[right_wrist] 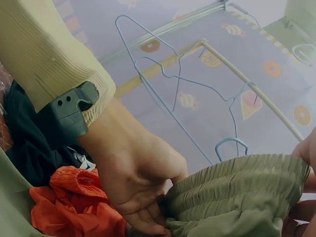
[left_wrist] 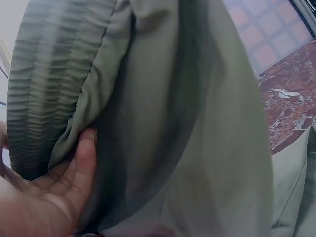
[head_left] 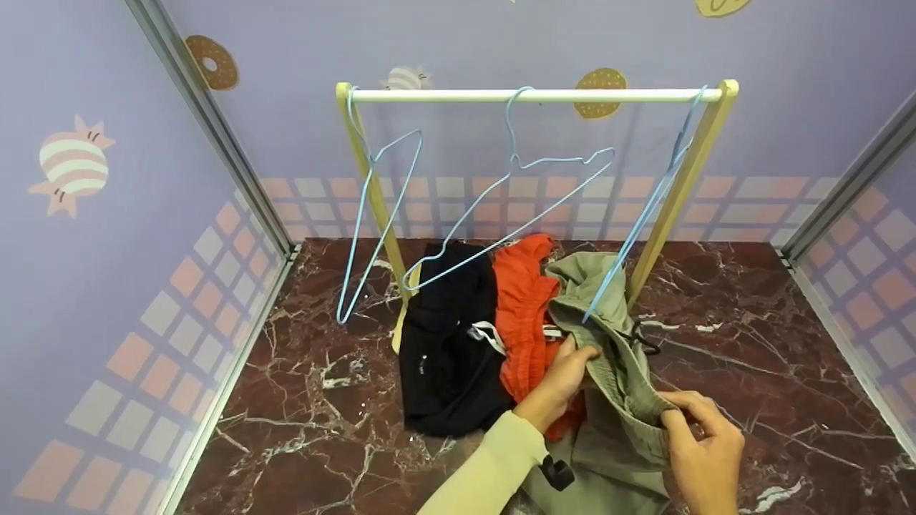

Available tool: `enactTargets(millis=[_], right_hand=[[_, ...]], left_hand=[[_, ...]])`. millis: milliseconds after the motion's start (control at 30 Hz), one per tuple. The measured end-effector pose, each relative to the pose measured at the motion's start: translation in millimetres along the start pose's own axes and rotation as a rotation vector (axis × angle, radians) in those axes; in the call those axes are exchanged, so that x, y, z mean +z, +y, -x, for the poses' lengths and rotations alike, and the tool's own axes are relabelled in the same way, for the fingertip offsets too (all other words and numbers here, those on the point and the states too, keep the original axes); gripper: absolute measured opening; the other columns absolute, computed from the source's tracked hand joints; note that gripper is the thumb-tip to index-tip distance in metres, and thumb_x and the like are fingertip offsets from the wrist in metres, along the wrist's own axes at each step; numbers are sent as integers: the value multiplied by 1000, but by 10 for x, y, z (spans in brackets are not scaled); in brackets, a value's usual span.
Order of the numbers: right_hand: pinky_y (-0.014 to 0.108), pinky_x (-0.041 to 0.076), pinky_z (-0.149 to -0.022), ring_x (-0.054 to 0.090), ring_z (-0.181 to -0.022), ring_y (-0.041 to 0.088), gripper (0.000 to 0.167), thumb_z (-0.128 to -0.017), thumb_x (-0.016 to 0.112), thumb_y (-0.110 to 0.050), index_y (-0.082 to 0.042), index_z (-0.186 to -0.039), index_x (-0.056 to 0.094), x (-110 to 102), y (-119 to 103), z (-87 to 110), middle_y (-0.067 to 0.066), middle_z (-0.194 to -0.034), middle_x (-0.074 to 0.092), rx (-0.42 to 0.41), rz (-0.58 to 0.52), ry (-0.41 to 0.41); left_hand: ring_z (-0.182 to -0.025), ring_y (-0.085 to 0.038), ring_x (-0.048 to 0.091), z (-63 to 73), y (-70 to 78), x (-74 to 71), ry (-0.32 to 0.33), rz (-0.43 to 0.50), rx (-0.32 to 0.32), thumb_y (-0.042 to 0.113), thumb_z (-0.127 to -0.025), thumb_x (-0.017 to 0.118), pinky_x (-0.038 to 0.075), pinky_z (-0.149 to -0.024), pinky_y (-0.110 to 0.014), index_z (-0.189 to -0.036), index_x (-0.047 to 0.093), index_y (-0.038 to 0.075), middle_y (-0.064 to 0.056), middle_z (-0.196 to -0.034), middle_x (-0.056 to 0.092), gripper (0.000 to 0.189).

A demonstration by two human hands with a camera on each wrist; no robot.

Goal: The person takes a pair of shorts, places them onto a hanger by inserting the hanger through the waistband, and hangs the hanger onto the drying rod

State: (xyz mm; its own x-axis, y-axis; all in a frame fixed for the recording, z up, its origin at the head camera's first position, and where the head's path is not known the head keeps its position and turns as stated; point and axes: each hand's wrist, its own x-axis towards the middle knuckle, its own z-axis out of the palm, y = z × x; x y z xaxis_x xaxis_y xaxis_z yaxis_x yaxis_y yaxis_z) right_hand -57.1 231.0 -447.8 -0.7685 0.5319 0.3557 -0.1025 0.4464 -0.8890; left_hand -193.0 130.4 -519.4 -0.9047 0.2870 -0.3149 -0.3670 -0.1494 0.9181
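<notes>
Olive-green pants (head_left: 608, 447) with a gathered elastic waistband and a dark drawstring are held up in both hands. My left hand (head_left: 562, 375) pinches the waistband's left side; in the left wrist view, the fingers of that hand (left_wrist: 61, 190) lie around the gathered edge. My right hand (head_left: 705, 447) grips the near right part of the band, thumb and fingers on the fabric. The lower end of the right blue wire hanger (head_left: 637, 229) is at the waistband opening; whether it is inside, I cannot tell. In the right wrist view the gathered waistband (right_wrist: 237, 185) stretches between both hands.
A rack with a white bar (head_left: 444, 95) and yellow posts carries two more blue hangers, one left (head_left: 363, 207) and one middle (head_left: 458, 229). Below lie black clothing (head_left: 451, 379) and an orange garment (head_left: 519, 307) on the marbled red surface (head_left: 322, 429). Patterned walls enclose it.
</notes>
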Motion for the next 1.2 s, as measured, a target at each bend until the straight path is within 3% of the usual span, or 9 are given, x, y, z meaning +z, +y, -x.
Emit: enactTargets(millis=[200, 400, 600, 667, 733, 833, 1000, 1100, 1200], right_hand=[[16, 41, -61, 51, -63, 7, 29, -80, 53, 19, -1, -76, 73, -19, 32, -6, -6, -71, 68, -34, -58, 38], [16, 45, -63, 56, -67, 8, 30, -80, 49, 21, 2, -67, 68, -38, 52, -2, 0, -68, 66, -34, -127, 74], [16, 44, -63, 56, -66, 11, 28, -76, 41, 27, 12, -61, 60, -49, 58, -8, 4, -65, 65, -160, -394, 111], [17, 44, -61, 55, -64, 13, 28, -74, 38, 28, 15, -60, 58, -54, 59, -15, 5, -65, 64, -210, -510, 128], [17, 43, -59, 54, -63, 14, 27, -73, 37, 30, 17, -59, 56, -60, 57, -20, 7, -64, 64, -262, -598, 142], [17, 42, -57, 51, -61, 15, 28, -71, 34, 31, 18, -58, 55, -78, 38, -23, 8, -63, 63, -288, -654, 163], [18, 41, -54, 50, -59, 16, 29, -69, 31, 31, 18, -55, 53, -99, -19, -22, 8, -60, 62, -283, -675, 201], [19, 41, -54, 49, -57, 16, 29, -68, 31, 30, 18, -52, 51, -104, -54, -28, 9, -58, 61, -310, -681, 235], [20, 38, -54, 46, -56, 16, 30, -68, 30, 29, 17, -49, 50, -112, -93, -32, 8, -56, 59, -341, -669, 269]], left_hand=[[-149, -31, 14, -9, 30, -8, 2, 10, -9, 22, -86, 59, 19, -119, -45, -152, 13, -2, -18, -161, 11, 85], [-149, -32, 7, -38, 49, -23, -1, 49, 39, 17, -85, 59, 12, -121, -45, -151, 7, -7, -21, -161, 5, 88], [-149, -33, 12, -48, 68, -58, 26, 88, 46, 16, -85, 59, 17, -120, -44, -151, 7, -7, -22, -161, 8, 87], [-138, -31, 38, -46, 74, -75, 31, 106, 32, 17, -86, 58, 34, -112, -42, -152, 7, -5, -24, -156, 25, 87], [-111, -27, 61, -46, 81, -93, 19, 135, 32, 17, -87, 57, 50, -92, -37, -152, 7, -4, -27, -144, 43, 84], [-66, -18, 63, -48, 94, -118, 20, 184, 27, 17, -89, 57, 53, -61, -31, -153, 6, -1, -28, -135, 51, 84], [-58, -15, 58, -45, 110, -159, 49, 201, 18, 18, -90, 58, 51, -56, -30, -153, 5, -1, -25, -156, 23, 85], [-59, -15, 59, -44, 122, -181, 39, 195, 21, 18, -90, 56, 51, -57, -30, -153, 6, 0, -27, -146, 40, 83], [-61, -15, 57, -50, 136, -199, 33, 202, 23, 17, -91, 55, 49, -58, -30, -153, 9, -1, -24, -125, 56, 80]])
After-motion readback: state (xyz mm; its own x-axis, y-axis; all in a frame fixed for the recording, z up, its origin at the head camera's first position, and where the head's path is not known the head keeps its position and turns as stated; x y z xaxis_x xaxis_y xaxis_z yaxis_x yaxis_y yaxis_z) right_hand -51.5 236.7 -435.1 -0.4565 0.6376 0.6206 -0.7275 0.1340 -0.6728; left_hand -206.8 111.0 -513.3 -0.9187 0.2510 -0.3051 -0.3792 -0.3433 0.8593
